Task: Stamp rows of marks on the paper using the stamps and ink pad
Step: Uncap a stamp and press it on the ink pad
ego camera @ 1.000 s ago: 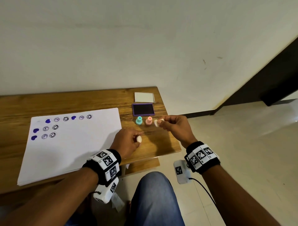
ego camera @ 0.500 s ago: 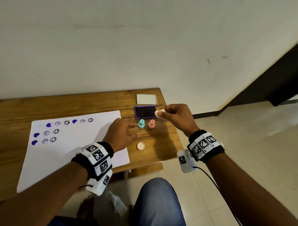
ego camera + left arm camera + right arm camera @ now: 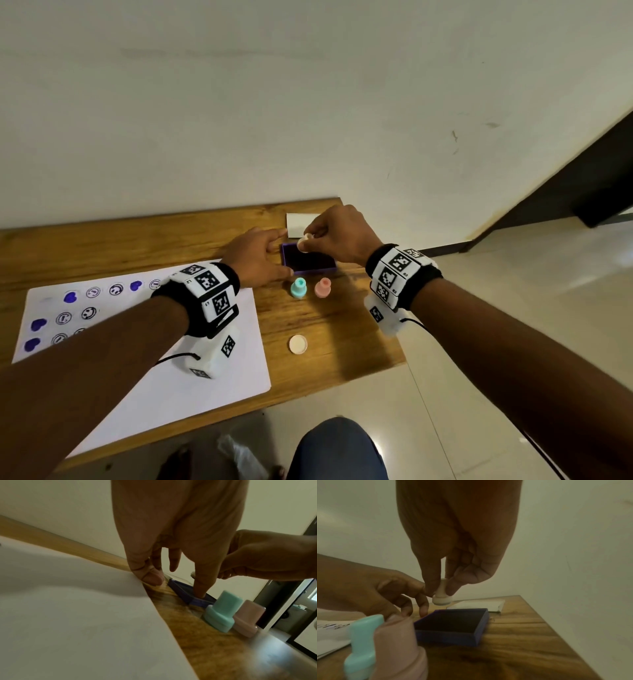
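Note:
My right hand (image 3: pixel 317 240) pinches a small cream stamp (image 3: pixel 304 242) by its stem, face down, just above the far-left part of the open purple ink pad (image 3: pixel 310 262). In the right wrist view the cream stamp (image 3: pixel 441 596) hangs clear of the ink pad (image 3: pixel 452 623). My left hand (image 3: pixel 270 253) lies with straight fingers against the pad's left side, one fingertip (image 3: pixel 199 592) on the rim. The white paper (image 3: pixel 171 359) carries rows of purple hearts and round faces at its left end. The teal stamp (image 3: pixel 298 287) and pink stamp (image 3: pixel 322 287) stand upright in front of the pad.
A round cream cap (image 3: pixel 298 344) lies on the wooden table (image 3: pixel 359 342) near its front edge. The pad's white lid (image 3: pixel 296 222) lies behind the pad by the wall. The table's right edge drops to a tiled floor (image 3: pixel 479 308); my knee (image 3: pixel 335 452) shows below.
My left hand set the cream cap on the table, then moved forward to the ink pad's left side. My right hand carried the cream stamp up and over the pad.

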